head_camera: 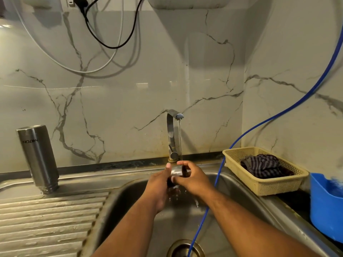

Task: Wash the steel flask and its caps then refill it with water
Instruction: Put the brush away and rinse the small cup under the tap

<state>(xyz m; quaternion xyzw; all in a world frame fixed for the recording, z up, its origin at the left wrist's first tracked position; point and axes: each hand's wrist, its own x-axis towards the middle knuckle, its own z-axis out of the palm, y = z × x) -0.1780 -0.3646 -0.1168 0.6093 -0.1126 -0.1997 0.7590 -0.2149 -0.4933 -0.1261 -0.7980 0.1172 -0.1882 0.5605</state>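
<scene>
The steel flask (39, 157) stands upside down, mouth down, on the draining board at the left. Over the sink (130, 197), my left hand (159, 184) and my right hand (193, 178) both hold a steel cap (177, 171) under the tap (171, 134). A thin stream of water runs from the spout onto the cap and drips off below my hands. My fingers hide much of the cap.
A blue hose (219, 175) hangs from the upper right down into the sink drain (185, 248). A beige basket (263, 182) with a striped cloth sits on the right counter, beside a blue tub (324, 206). Cables hang on the marble wall above.
</scene>
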